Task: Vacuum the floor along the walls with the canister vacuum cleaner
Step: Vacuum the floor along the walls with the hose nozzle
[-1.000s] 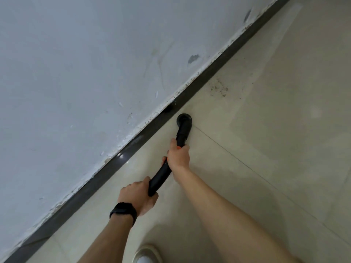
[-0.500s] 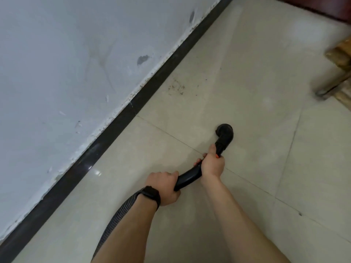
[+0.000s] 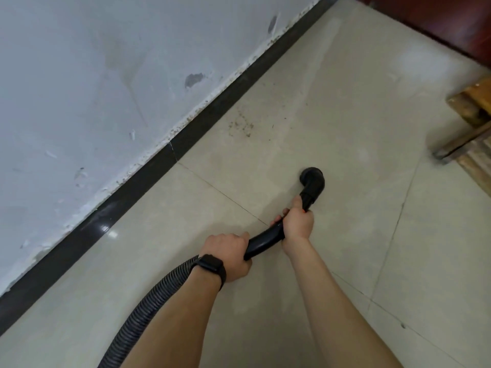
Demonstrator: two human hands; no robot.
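Black plastic makes up the working end of the canister vacuum cleaner: a curved rigid handle tube (image 3: 265, 239) that ends in a short elbow nozzle (image 3: 312, 179), its mouth turned down toward the pale floor tiles (image 3: 358, 107). The nozzle is well out from the dark skirting board (image 3: 148, 179) at the foot of the scuffed white wall (image 3: 93, 88). The left hand (image 3: 229, 254), a black wristband (image 3: 211, 265) on its wrist, is wrapped fully round the rear of the tube where the ribbed hose (image 3: 148, 306) joins. The right hand (image 3: 297, 227) is wrapped round the front of the tube just behind the nozzle, fingers curled under. The canister itself is out of view. A scatter of dark crumbs (image 3: 241, 124) lies near the skirting ahead of the nozzle, likely the next patch to cover. The tube looks stiff and light, so it should steer easily from these two holds, the front hand aiming and the rear hand taking the pull of the hose, which looks soft, springy and apt to drag or twist. Smooth plastic may slip in a loose hold, so a full wrap suits it. A wooden frame (image 3: 473, 123) sits at the right edge, well apart.
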